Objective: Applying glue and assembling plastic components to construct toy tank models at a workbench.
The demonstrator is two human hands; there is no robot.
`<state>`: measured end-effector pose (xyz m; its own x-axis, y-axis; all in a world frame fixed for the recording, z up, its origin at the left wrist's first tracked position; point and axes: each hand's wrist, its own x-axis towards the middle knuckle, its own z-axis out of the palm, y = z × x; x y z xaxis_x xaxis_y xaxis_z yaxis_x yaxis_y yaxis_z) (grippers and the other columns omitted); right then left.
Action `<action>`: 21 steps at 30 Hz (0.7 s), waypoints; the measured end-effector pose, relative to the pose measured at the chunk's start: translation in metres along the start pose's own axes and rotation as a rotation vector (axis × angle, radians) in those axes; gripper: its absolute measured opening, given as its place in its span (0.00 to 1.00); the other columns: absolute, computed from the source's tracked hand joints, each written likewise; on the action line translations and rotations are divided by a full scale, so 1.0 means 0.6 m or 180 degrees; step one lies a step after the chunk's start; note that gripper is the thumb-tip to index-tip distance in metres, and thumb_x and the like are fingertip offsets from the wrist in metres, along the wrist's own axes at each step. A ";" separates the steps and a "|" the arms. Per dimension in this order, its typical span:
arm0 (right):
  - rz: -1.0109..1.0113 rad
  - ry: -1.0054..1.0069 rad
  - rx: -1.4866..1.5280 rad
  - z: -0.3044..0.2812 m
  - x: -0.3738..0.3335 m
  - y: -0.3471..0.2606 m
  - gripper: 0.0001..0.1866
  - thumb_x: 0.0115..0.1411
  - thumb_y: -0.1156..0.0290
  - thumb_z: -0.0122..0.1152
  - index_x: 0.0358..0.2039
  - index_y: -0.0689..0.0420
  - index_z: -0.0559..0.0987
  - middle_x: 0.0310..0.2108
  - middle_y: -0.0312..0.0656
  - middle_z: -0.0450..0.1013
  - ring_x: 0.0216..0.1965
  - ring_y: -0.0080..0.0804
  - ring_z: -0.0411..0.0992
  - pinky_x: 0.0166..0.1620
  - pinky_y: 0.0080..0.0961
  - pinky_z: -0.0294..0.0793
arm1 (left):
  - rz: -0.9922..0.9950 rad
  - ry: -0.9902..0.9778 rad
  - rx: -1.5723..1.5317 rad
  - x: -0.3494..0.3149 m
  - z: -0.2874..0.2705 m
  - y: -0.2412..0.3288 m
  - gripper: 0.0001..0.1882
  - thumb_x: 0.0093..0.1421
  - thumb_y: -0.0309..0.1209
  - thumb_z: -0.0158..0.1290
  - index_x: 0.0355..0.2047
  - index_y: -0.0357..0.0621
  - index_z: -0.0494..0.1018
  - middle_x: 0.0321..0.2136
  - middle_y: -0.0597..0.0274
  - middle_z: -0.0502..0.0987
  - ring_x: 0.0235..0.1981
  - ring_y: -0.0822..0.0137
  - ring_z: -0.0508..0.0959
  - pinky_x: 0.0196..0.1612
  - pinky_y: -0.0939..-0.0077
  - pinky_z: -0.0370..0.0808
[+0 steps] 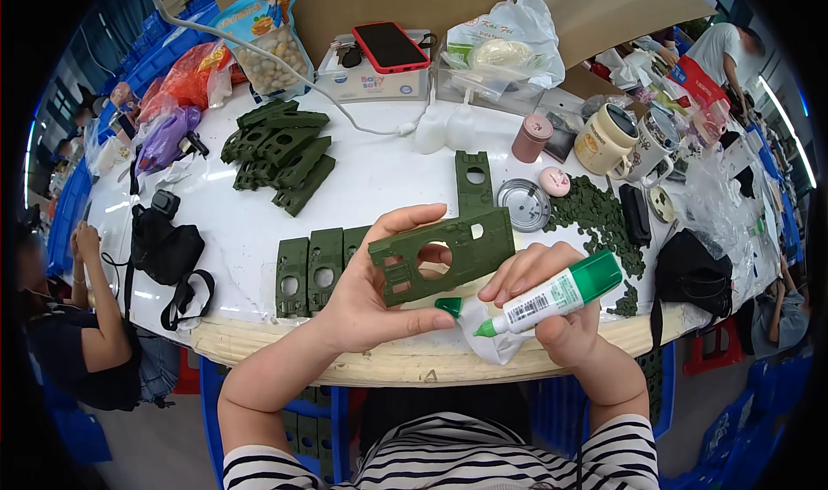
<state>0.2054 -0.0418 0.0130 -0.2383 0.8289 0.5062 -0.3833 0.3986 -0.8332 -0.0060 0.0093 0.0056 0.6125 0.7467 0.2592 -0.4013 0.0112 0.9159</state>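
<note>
Fingers curled round its left end, my left hand [362,296] holds up a dark green moulded plastic panel [470,253] with a round hole and smaller square openings. My right hand [552,304] grips a white glue bottle [545,303] with a green base, its green nozzle tipped down and left, below the panel and apart from it. A small green cap [448,304] shows near my left thumb; whether the thumb touches it I cannot tell. White crumpled tissue [493,343] lies under the nozzle at the table edge. Similar panels [325,270] lie in a row beyond my left wrist.
Green panels [280,149] are piled at the back left. Loose small green pieces [595,218] spread at the right, beside a round metal tin [523,204]. Mugs [606,141], a red-cased phone [391,47] and bags [274,54] stand behind. A person [86,335] sits at the left.
</note>
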 end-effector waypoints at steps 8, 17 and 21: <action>-0.0340 0.0358 -0.0616 -0.029 0.007 -0.010 0.21 0.55 0.58 0.64 0.38 0.60 0.68 0.34 0.45 0.71 0.41 0.37 0.72 0.51 0.39 0.68 | -0.0377 -0.0024 -0.0224 -0.006 0.012 0.002 0.32 0.51 0.14 0.56 0.55 0.41 0.57 0.48 0.56 0.69 0.50 0.66 0.72 0.52 0.71 0.72; -0.0124 0.0677 -0.0478 -0.023 0.007 0.003 0.16 0.57 0.66 0.62 0.38 0.62 0.69 0.37 0.47 0.72 0.44 0.34 0.71 0.48 0.33 0.70 | -0.0602 -0.0328 -0.0320 -0.013 0.009 -0.008 0.32 0.52 0.12 0.55 0.55 0.40 0.56 0.48 0.56 0.69 0.49 0.68 0.72 0.51 0.72 0.72; -0.0070 0.0707 -0.0512 -0.019 0.009 0.001 0.15 0.57 0.68 0.62 0.38 0.62 0.68 0.37 0.48 0.72 0.43 0.33 0.71 0.46 0.30 0.71 | -0.0625 -0.0235 -0.0279 -0.016 0.011 -0.009 0.32 0.51 0.12 0.55 0.55 0.40 0.56 0.47 0.59 0.70 0.48 0.70 0.72 0.52 0.73 0.72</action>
<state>0.2139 -0.0327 0.0123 -0.0231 0.8780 0.4781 -0.2353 0.4600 -0.8562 -0.0051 -0.0021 0.0002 0.7316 0.6738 0.1035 -0.3252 0.2116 0.9216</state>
